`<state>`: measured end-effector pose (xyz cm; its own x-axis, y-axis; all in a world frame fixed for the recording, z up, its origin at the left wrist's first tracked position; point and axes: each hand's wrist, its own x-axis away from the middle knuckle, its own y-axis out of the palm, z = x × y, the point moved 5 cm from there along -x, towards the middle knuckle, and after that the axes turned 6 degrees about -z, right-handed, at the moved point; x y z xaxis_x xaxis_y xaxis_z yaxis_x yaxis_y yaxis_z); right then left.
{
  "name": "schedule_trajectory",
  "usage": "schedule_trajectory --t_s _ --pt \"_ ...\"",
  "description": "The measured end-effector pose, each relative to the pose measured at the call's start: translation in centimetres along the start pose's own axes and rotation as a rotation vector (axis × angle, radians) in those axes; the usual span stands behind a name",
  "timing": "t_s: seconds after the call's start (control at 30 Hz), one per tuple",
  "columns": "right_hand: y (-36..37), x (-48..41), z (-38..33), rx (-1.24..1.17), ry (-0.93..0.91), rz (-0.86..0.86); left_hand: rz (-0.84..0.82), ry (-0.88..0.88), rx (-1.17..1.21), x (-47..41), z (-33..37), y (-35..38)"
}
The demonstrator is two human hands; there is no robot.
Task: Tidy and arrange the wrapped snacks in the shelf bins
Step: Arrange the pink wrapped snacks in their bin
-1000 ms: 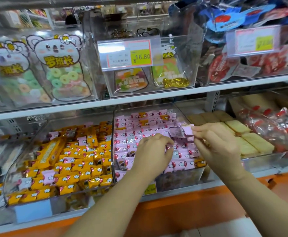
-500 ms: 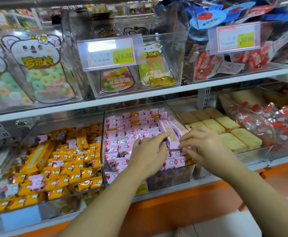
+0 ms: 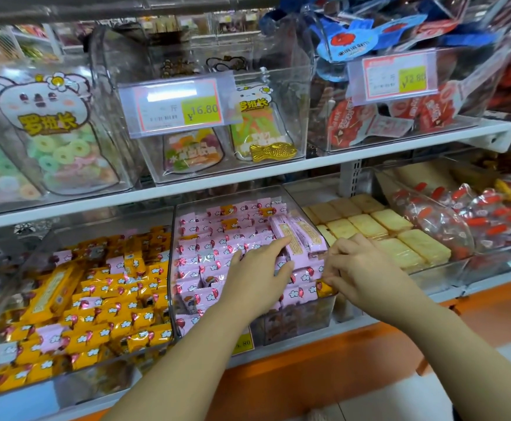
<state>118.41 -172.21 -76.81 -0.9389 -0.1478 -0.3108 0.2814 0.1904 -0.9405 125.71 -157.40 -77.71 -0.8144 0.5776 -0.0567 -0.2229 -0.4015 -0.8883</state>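
Observation:
A clear bin (image 3: 296, 322) on the lower shelf holds small pink wrapped snacks (image 3: 217, 238). Two long pink packs (image 3: 304, 230) lie along its right side. My left hand (image 3: 257, 270) lies flat on the pink snacks with fingers straight, and its index finger touches the nearer long pack. My right hand (image 3: 362, 267) is at the bin's front right corner. Its fingers curl down and pinch a small orange snack (image 3: 324, 289) that lies among the pink ones.
To the left, a bin of orange wrapped snacks (image 3: 96, 302) has a few pink ones mixed in. On the right are pale yellow wafer packs (image 3: 400, 241) and red-and-clear candies (image 3: 460, 220). The upper shelf (image 3: 248, 185) carries gummy bags and price tags (image 3: 181, 107).
The long pink packs went from my raised right hand down into the bin's right side. My right hand then dropped to the front corner onto the orange snack. My left hand flattened on the pink snacks.

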Motion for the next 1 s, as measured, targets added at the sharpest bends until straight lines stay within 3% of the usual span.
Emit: schedule_trajectory --t_s 0.23,0.33,0.4,0.47,0.53,0.8,1.0 --pt "0.6 0.2 0.4 -0.157 0.036 -0.095 0.001 0.013 -0.073 0.1 0.3 -0.1" --pt "0.4 0.2 0.3 -0.191 0.065 -0.114 0.074 0.173 -0.192 0.6 1.6 -0.2" --pt "0.0 0.2 0.0 -0.222 0.056 -0.125 -0.012 0.278 -0.3 0.6 2.3 0.9" --pt "-0.8 0.3 -0.2 -0.279 0.067 -0.116 -0.105 0.272 -0.36 0.4 2.1 1.9" --pt "-2.0 0.5 -0.1 -0.342 0.08 -0.049 -0.118 0.263 -0.379 0.2 1.8 2.2" --pt "-6.4 1.8 -1.2 -0.46 0.046 0.497 -0.083 0.271 -0.305 0.5 1.9 1.8" --pt "-6.1 1.2 -4.6 -0.542 0.064 0.634 0.06 0.247 -0.079 3.2 0.6 -0.9"
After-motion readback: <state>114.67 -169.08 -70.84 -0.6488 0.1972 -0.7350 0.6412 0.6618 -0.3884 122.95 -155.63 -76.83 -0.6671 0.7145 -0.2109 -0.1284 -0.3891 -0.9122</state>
